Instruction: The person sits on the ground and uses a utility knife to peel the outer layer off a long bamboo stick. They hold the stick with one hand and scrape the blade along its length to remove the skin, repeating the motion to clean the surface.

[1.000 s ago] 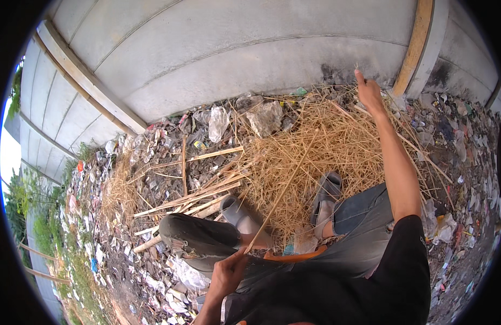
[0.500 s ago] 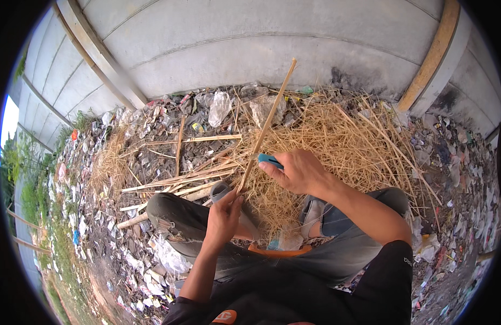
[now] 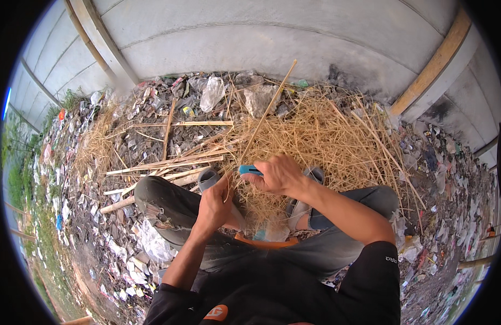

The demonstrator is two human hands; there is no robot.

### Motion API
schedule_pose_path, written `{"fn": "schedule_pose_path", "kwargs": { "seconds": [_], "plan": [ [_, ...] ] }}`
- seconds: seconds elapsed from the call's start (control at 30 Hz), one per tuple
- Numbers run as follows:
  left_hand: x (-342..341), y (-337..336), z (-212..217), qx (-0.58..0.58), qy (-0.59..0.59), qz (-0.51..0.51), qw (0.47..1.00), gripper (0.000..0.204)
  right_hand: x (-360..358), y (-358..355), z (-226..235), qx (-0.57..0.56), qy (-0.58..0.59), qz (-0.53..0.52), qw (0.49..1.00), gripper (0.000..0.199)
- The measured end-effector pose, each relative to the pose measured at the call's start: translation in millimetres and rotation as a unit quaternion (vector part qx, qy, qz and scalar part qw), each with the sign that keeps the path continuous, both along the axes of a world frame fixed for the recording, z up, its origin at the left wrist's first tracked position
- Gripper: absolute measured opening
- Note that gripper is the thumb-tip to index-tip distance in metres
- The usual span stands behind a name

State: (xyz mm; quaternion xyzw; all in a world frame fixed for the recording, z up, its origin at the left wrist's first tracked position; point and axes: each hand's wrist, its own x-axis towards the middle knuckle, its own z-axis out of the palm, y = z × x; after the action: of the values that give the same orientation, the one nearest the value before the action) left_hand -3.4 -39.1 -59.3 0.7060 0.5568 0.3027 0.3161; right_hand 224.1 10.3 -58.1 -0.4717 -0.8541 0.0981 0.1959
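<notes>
My left hand is closed around the near end of a long, thin bamboo strip. The strip slants up and away to the right, toward the wall, and now shows a narrow edge. In my right hand is a blue-handled utility knife, gripped with the fingers wrapped round it. The knife lies against or very close to the strip, just beyond my left hand. Its blade cannot be made out. Beneath the strip spreads a heap of straw-coloured shavings.
Several bamboo strips lie on the ground to the left. Past the shavings stands a pale concrete panel wall with posts. Scattered plastic litter covers the soil around my bent legs. An orange edge shows between them.
My right hand and the knife have drawn nearer along the strip, toward my left hand. The strip has turned and looks thinner. The whole view has shifted slightly.
</notes>
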Motion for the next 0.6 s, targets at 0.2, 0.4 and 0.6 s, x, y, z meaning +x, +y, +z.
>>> {"fn": "schedule_pose_path", "kwargs": {
  "seconds": [0.2,0.4,0.6],
  "plan": [
    [-3,0,13,0.030,0.006,0.002,1.000,0.044,-2,23,-7,0.080,-0.021,0.031,0.996,0.066],
    [-38,-73,-40,-0.064,-0.055,-0.135,0.987,0.034,202,134,88,0.090,0.229,-0.468,0.849,0.072],
    [-12,20,1,-0.197,-0.243,-0.101,0.944,0.039,154,133,178,0.083,0.200,-0.287,0.933,0.064]
  ]
}}
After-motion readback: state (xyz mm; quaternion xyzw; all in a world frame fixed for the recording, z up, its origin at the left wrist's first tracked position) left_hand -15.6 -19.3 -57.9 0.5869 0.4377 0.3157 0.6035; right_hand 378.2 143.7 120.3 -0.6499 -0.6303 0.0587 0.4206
